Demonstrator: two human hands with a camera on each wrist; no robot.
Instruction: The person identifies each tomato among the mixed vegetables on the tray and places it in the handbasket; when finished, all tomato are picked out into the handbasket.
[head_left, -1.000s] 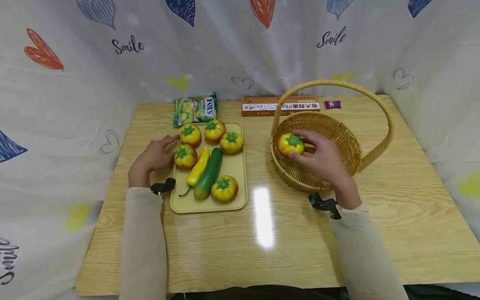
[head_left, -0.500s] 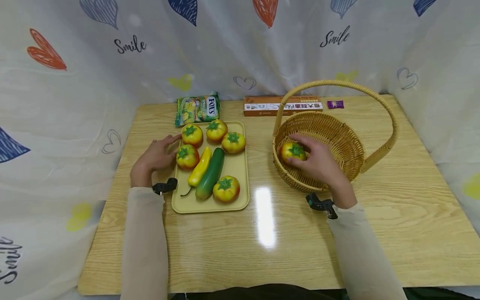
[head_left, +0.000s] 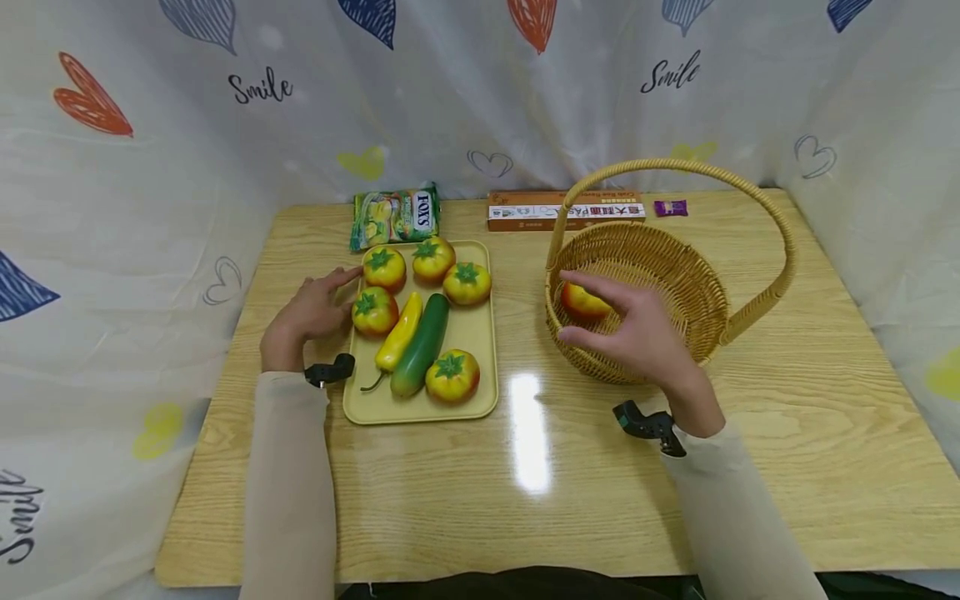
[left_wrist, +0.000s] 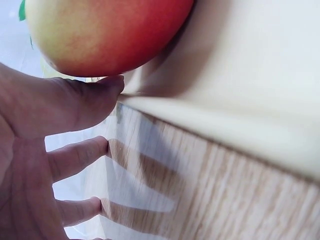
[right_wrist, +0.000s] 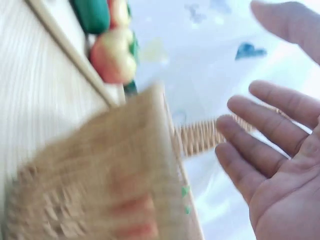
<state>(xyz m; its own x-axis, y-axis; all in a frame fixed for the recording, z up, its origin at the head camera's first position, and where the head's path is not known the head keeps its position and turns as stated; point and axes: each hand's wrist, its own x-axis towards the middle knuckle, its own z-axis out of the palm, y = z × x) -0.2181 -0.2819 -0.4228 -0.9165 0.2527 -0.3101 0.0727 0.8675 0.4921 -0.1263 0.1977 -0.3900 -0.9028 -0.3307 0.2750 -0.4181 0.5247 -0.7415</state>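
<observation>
A yellow-and-red tomato (head_left: 582, 304) lies in the left side of the wicker basket (head_left: 720, 283). Above it my right hand (head_left: 639, 329) is spread, thumb and fingers apart, holding nothing; the right wrist view shows the bare palm. My left hand (head_left: 311, 315) rests at the left edge of the yellow tray (head_left: 476, 400), its fingers loosely extended next to a tomato (head_left: 385, 269) and another tomato (head_left: 374, 312). A thumb (left_wrist: 107, 100) lies close against one tomato (left_wrist: 110, 35) at the tray's rim. The tray also carries more tomatoes, a yellow pepper (head_left: 400, 333) and a green cucumber (head_left: 422, 350).
Behind the tray lies a green Fox's candy bag (head_left: 395, 218). A long brown box (head_left: 525, 212) and a small purple packet (head_left: 671, 208) lie along the back of the table. The basket's tall handle (head_left: 675, 165) arches over it. A printed curtain (head_left: 420, 100) encloses the table.
My right hand lowered the tomato into the basket, then let go; its fingers have spread and lifted off. The left hand stays at the tray's edge.
</observation>
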